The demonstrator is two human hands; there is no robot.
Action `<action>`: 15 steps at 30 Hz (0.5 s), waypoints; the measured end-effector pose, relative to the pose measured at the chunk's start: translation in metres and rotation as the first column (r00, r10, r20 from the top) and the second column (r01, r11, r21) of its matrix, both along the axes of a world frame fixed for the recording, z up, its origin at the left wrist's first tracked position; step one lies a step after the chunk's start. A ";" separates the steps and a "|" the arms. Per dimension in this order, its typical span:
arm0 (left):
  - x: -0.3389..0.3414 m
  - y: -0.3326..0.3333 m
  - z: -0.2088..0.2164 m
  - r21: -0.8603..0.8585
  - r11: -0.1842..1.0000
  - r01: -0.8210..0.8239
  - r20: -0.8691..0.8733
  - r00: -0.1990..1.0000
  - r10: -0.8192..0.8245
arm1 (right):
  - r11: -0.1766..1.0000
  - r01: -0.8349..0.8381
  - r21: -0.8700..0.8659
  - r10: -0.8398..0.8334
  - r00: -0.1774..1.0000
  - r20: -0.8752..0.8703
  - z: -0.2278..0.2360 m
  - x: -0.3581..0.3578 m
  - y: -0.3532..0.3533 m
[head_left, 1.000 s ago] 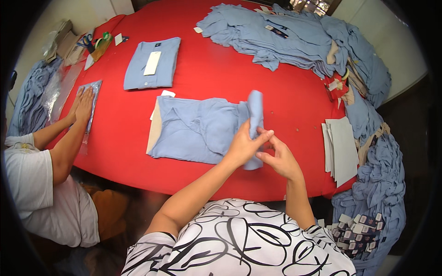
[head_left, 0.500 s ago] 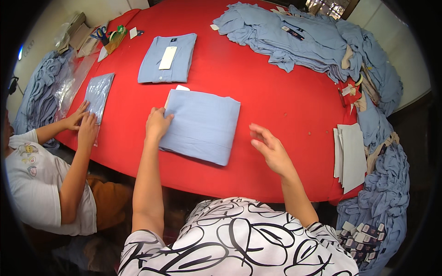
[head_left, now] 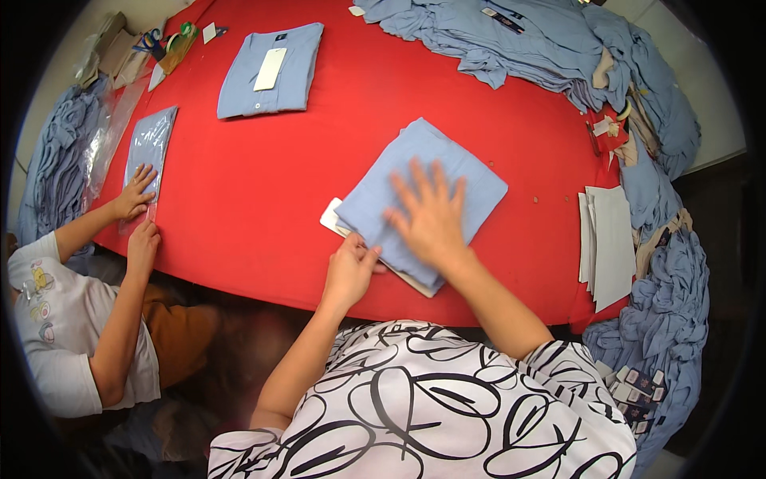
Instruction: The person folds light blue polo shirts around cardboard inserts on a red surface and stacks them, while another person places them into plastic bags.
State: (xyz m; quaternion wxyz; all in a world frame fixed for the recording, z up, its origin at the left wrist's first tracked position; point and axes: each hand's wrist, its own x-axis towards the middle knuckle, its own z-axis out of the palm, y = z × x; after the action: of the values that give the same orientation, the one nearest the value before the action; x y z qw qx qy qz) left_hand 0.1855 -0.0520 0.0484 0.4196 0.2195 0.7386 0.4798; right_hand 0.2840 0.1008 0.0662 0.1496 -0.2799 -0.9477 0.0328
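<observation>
A folded light blue shirt lies turned at an angle on the red table in front of me. Pale card shows along its near-left edge, and a white tag sticks out at its left corner. My left hand is at that near-left edge, thumb and fingers closed on it; its fingertips are partly hidden. Flat across the top of the shirt lies my right hand, fingers spread. Farther off to the left is another folded blue shirt with a white tag on its front.
At left, a co-worker's hands touch a blue garment in a clear bag. Heaped blue shirts cover the far right side. White card sheets lie at the right edge. Scissors stand at the far left.
The folded shirt has moved right and turned over the table. My left hand has shifted right to its near edge. My right hand has come down onto the shirt.
</observation>
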 end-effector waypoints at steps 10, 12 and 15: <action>-0.044 0.011 0.017 -0.308 0.948 0.084 -0.696 0.659 -0.284 | 0.954 -0.197 -0.225 0.212 0.976 0.043 0.010 0.060 -0.019; -0.040 0.013 0.018 -0.348 0.928 0.131 -0.611 0.719 -0.331 | 0.956 -0.145 -0.253 0.164 0.985 0.057 0.008 0.101 -0.035; -0.027 0.011 0.008 -0.203 0.966 0.160 -0.656 0.711 -0.256 | 0.968 -0.174 -0.183 0.172 0.985 -0.028 -0.025 0.148 -0.036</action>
State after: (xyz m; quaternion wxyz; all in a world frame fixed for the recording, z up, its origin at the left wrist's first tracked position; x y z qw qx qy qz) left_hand 0.1582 -0.0410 0.0561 0.1872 0.4325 0.8406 0.2670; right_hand 0.4322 0.0644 0.0415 0.1250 -0.2088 -0.9605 0.1351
